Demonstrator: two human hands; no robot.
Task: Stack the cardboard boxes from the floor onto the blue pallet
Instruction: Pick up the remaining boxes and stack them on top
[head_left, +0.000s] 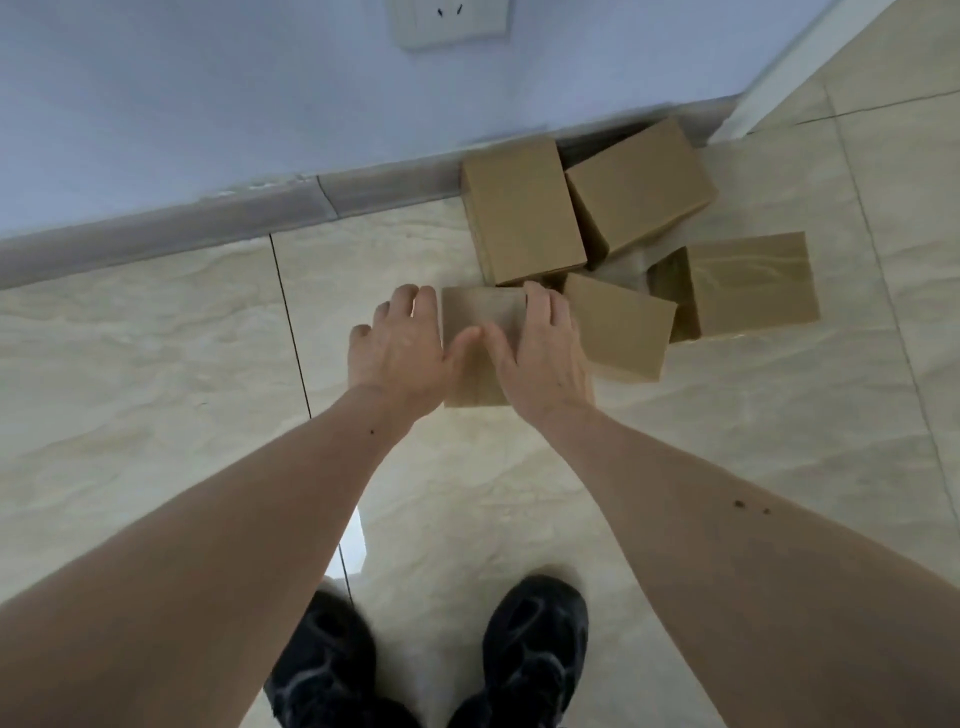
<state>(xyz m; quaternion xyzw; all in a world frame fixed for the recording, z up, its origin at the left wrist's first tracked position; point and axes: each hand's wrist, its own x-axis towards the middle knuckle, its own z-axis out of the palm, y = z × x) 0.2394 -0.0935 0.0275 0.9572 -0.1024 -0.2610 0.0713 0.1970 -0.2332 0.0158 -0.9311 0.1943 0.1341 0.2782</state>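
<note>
Several plain cardboard boxes lie on the tiled floor near the wall. The nearest box (480, 317) sits between my hands. My left hand (397, 353) presses its left side, fingers reaching past the far edge. My right hand (540, 353) covers its right side, with both thumbs resting on top. Behind it stand a taller box (522, 210) and a tilted box (641, 182). To the right lie a smaller box (621, 325) and a taped box (748, 280). The blue pallet is not in view.
A pale blue wall (208, 104) with a grey skirting board (208, 218) runs across the top, with a socket (449, 21) on it. My two black shoes (535, 649) stand on the glossy beige tiles (156, 364) below. A doorway edge (779, 73) shows at the upper right.
</note>
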